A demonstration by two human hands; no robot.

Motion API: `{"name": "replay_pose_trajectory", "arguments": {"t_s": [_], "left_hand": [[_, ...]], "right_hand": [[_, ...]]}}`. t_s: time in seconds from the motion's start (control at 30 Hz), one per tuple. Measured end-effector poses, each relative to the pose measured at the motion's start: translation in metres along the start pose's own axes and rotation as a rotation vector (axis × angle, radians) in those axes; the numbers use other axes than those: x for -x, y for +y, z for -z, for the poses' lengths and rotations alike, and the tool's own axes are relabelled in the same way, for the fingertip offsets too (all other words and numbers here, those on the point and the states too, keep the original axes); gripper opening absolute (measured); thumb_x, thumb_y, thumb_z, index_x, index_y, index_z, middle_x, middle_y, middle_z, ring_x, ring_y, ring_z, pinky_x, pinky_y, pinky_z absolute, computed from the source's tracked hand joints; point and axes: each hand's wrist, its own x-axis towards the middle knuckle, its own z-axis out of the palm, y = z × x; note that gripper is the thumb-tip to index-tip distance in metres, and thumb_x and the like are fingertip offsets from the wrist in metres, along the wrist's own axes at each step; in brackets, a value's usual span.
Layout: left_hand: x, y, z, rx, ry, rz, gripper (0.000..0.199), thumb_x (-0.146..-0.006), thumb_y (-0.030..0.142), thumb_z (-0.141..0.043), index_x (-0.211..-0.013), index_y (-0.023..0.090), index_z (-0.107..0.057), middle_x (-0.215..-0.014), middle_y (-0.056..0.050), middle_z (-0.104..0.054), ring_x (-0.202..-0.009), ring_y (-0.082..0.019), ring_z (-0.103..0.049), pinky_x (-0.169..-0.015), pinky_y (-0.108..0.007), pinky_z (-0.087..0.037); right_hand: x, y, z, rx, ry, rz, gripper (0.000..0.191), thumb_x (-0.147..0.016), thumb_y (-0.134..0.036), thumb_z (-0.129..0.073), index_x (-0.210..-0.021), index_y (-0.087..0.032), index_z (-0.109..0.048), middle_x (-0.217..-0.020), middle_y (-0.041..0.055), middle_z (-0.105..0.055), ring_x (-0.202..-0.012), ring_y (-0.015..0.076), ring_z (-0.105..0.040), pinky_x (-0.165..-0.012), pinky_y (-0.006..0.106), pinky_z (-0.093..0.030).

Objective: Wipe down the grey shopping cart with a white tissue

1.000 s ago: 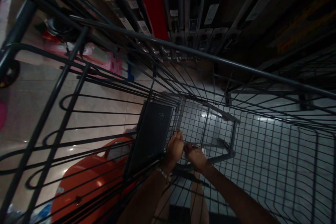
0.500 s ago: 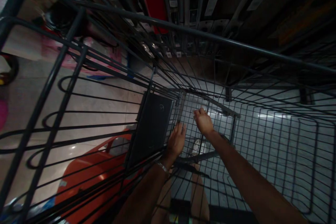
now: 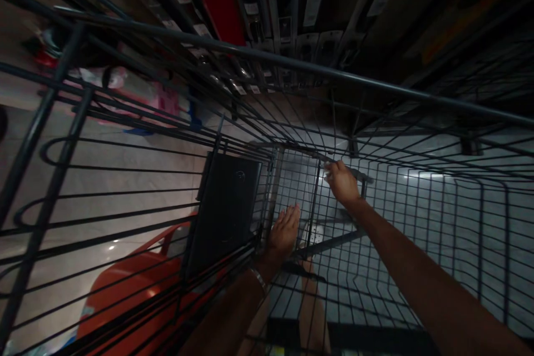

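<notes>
Both of my hands reach down inside a dark wire shopping cart (image 3: 417, 233). My left hand (image 3: 285, 231), with a bracelet at the wrist, is spread flat just right of the black panel (image 3: 225, 206) and holds nothing. Further right and a little higher, my right hand (image 3: 342, 182) has its fingers curled near a dark bar of the cart's frame; whether they grip anything is too dark to tell. The wire mesh of the cart floor shows between and below the hands.
An orange-red basket (image 3: 125, 289) stands on the floor at the lower left, outside the cart. Pink packages (image 3: 162, 100) lie at the upper left. Shelves with packaged goods and a red strip (image 3: 217, 0) run along the top. My legs (image 3: 312, 306) show below.
My right hand has moved right, away from my left hand, which has shifted slightly down. The cart and its black panel appear further left in the view.
</notes>
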Motion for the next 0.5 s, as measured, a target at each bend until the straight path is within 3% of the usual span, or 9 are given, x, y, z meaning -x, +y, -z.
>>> {"name": "replay_pose_trajectory", "arguments": {"t_s": [0.13,0.27,0.37,0.5], "left_hand": [[-0.008,0.003,0.007,0.006,0.017,0.025,0.074,-0.075,-0.001,-0.036,-0.148,0.009,-0.023,-0.154,-0.014,-0.029,-0.144,-0.022,-0.024,-0.115,-0.041,-0.032],[-0.025,0.016,0.019,0.014,0.035,-0.010,0.072,-0.077,-0.003,-0.031,-0.148,0.009,-0.021,-0.155,-0.013,-0.028,-0.145,-0.019,-0.023,-0.116,-0.035,-0.030],[-0.034,0.027,0.026,0.010,0.038,-0.075,0.067,-0.082,-0.001,-0.030,-0.147,0.012,-0.025,-0.155,-0.009,-0.031,-0.145,-0.016,-0.022,-0.117,-0.033,-0.028],[-0.037,0.035,0.027,-0.020,0.035,-0.077,0.061,-0.084,0.001,-0.028,-0.145,0.009,-0.031,-0.154,-0.011,-0.032,-0.143,-0.018,-0.026,-0.115,-0.035,-0.032]], "right_hand": [[0.001,-0.004,-0.012,-0.016,0.058,0.018,0.039,-0.090,-0.008,-0.040,-0.127,-0.016,-0.045,-0.116,0.0105,-0.056,-0.100,0.0186,-0.060,-0.085,0.030,-0.049],[0.028,-0.012,-0.029,-0.018,-0.004,0.167,0.026,-0.089,-0.007,-0.042,-0.108,-0.016,-0.058,-0.107,0.0093,-0.061,-0.097,0.0177,-0.061,-0.086,0.027,-0.049],[0.039,-0.007,-0.031,-0.015,-0.040,0.249,0.023,-0.088,-0.006,-0.045,-0.100,-0.019,-0.060,-0.104,0.0075,-0.063,-0.094,0.0171,-0.062,-0.086,0.026,-0.048],[0.027,0.007,-0.019,0.001,0.001,0.163,0.031,-0.091,-0.009,-0.043,-0.118,-0.018,-0.055,-0.106,0.0086,-0.062,-0.091,0.0179,-0.062,-0.083,0.027,-0.048]]}}
